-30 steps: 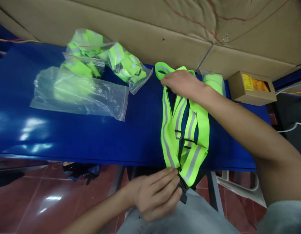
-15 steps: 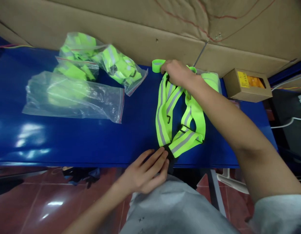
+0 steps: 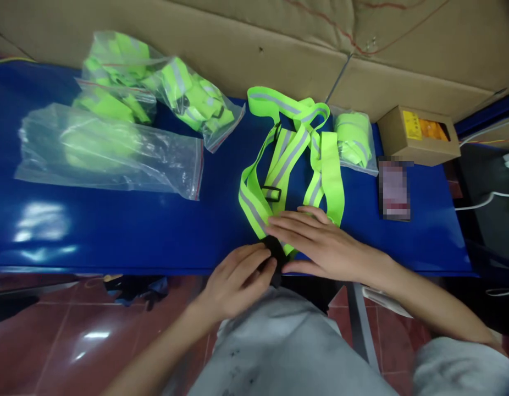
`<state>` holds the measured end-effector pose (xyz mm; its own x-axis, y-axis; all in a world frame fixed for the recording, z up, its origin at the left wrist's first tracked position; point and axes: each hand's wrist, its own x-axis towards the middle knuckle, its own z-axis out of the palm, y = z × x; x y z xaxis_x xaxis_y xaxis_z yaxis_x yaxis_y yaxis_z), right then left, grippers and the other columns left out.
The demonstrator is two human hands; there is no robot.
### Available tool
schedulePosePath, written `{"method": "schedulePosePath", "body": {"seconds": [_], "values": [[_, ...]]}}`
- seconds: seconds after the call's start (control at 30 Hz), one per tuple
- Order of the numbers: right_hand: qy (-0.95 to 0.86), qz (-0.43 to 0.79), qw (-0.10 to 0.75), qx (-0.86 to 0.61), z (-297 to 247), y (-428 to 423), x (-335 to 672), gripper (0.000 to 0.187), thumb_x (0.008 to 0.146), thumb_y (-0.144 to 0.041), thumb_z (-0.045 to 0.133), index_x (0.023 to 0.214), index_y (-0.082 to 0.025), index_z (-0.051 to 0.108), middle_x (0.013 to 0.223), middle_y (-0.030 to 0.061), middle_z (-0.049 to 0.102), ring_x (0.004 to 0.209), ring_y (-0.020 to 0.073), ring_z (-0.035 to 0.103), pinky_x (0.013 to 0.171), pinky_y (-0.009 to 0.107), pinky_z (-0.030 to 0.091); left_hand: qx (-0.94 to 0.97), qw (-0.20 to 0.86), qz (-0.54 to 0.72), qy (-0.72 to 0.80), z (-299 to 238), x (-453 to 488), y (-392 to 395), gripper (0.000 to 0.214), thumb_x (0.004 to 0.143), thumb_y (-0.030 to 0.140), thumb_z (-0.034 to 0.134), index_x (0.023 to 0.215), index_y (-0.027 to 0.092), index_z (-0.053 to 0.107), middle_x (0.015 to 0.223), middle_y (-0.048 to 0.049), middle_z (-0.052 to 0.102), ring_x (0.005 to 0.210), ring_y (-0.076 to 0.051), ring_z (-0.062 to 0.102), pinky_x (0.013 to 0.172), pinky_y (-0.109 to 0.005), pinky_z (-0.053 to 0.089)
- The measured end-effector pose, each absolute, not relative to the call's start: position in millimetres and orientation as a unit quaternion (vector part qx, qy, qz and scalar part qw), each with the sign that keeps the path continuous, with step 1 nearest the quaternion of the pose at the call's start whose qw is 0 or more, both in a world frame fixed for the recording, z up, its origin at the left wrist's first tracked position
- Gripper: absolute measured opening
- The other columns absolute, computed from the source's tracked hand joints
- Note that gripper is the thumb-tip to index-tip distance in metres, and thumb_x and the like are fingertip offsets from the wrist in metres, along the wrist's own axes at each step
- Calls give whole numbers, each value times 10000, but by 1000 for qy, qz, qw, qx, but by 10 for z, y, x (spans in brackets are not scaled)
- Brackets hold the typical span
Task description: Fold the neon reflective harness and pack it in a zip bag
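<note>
A neon-green reflective strap vest [image 3: 288,154] with grey stripes lies spread on the blue table [image 3: 114,225]. My right hand [image 3: 316,242] rests flat on its near end, fingers stretched out to the left. My left hand [image 3: 238,278] is at the table's front edge, its fingers closed on the vest's black buckle [image 3: 274,254].
Clear zip bags with folded green vests [image 3: 114,126] lie at the back left. A small bagged vest [image 3: 355,140] and a cardboard box [image 3: 419,136] sit at the back right, with a blurred card [image 3: 394,190] nearer. Cardboard sheets line the back; red floor tiles below.
My right hand let go of the vest's far end and came back onto its near end. The vest now lies spread, and the buckle end has come up onto the table edge.
</note>
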<state>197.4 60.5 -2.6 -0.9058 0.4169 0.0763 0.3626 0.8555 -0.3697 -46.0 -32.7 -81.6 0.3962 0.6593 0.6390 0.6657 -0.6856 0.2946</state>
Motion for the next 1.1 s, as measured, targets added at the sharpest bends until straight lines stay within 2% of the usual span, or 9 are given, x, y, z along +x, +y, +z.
{"method": "schedulePosePath", "body": {"seconds": [0.07, 0.13, 0.23, 0.33, 0.43, 0.53, 0.67, 0.87, 1.1], "values": [[-956, 191, 75, -207, -182, 665, 1931, 597, 1079, -514, 562, 1570, -177, 517, 1592, 147, 593, 1461, 278, 559, 1225, 496, 381, -828, 27, -373, -418, -797, -451, -353, 324, 943, 28, 671, 1207, 210, 722, 1099, -63, 782, 1046, -224, 763, 926, -390, 660], [-950, 223, 88, -202, -289, 741, 1909, 615, 1057, -536, 590, 1568, -200, 524, 1558, 141, 625, 1416, 275, 587, 1189, 489, 412, -835, 24, -339, -434, -725, -462, -378, 302, 971, 21, 614, 1216, 173, 705, 1095, -92, 765, 1009, -239, 750, 867, -402, 658], [-937, 268, 112, -195, -376, 801, 1912, 629, 1040, -549, 612, 1566, -219, 514, 1538, 128, 637, 1408, 261, 578, 1183, 473, 405, -845, -55, -283, -450, -569, -502, -427, 368, 1009, 39, 515, 1334, 148, 650, 1180, -140, 717, 1086, -264, 722, 871, -420, 666], [-931, 286, 122, -190, -405, 808, 1923, 615, 1038, -521, 633, 1549, -200, 513, 1530, 131, 638, 1409, 256, 572, 1176, 458, 397, -843, -138, -240, -461, -465, -497, -497, 450, 1018, 168, 564, 1466, 127, 559, 1329, -192, 646, 1218, -316, 671, 960, -505, 659], [-930, 292, 128, -184, -381, 806, 1928, 604, 1030, -494, 661, 1537, -199, 518, 1520, 129, 648, 1399, 253, 587, 1166, 453, 400, -819, -104, -258, -501, -505, -402, -576, 452, 1016, 326, 653, 1412, 122, 576, 1390, -227, 608, 1231, -371, 653, 944, -572, 655], [-935, 283, 123, -177, -312, 787, 1932, 574, 1036, -473, 663, 1530, -214, 530, 1508, 125, 662, 1391, 254, 602, 1174, 468, 402, -786, -41, -298, -540, -636, -265, -652, 356, 1003, 243, 695, 1330, 133, 609, 1373, -217, 616, 1178, -341, 675, 907, -515, 666], [-940, 286, 97, -158, -244, 722, 1920, 543, 1054, -407, 652, 1540, -201, 526, 1527, 136, 646, 1420, 249, 586, 1164, 454, 439, -745, -51, -358, -561, -721, -129, -727, 266, 971, 126, 714, 1226, 163, 646, 1288, -149, 629, 1168, -269, 669, 958, -423, 657], [-926, 330, 104, -150, -321, 704, 1875, 587, 1039, -388, 683, 1574, -226, 505, 1538, 137, 639, 1453, 241, 571, 1183, 450, 455, -698, -58, -379, -605, -697, -60, -749, 226, 963, 228, 766, 1161, 190, 662, 1387, -161, 564, 1165, -261, 665, 947, -434, 670], [-938, 293, 97, -156, -301, 628, 1854, 575, 1057, -450, 635, 1565, -208, 518, 1588, 118, 603, 1459, 216, 576, 1190, 422, 482, -734, 20, -397, -550, -886, -124, -755, 326, 878, 66, 811, 1162, 180, 698, 1247, -131, 698, 1205, -291, 702, 950, -429, 667]]}}
